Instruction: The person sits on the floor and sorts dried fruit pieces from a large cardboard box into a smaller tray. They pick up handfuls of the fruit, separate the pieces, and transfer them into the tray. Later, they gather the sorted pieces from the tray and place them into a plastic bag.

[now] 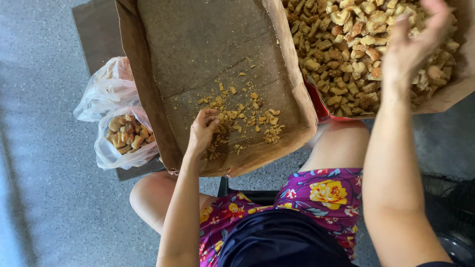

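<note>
Seen from above, we look down on a seated person's two bare hands at work over two brown cardboard trays of pale, golden-brown dried chunks. The left hand (203, 129) rests inside the nearer, shallow brown cardboard tray (148, 99), its fingers (212, 118) curled together over a small scatter of broken golden-brown pieces (247, 121) lying in the tray's lower right corner; whether any piece is pinched between them we cannot tell. Most of that tray's floor is bare, stained card. The right hand (413, 42) hangs raised over the second brown cardboard tray (462, 79) at the upper right, which is heaped nearly full with the same chunks (346, 54); its fingers are loosely spread and appear to grip nothing, though the hand is slightly blurred. The two trays sit side by side, touching along their inner walls, above the person's knees and purple floral shorts (321, 195). To the left of the near tray, a thin white plastic bag (106, 94) lies open on a dark flat board (94, 34), holding a small clutch of the chunks (127, 133). Grey speckled floor (39, 173) spreads beneath everything.
</note>
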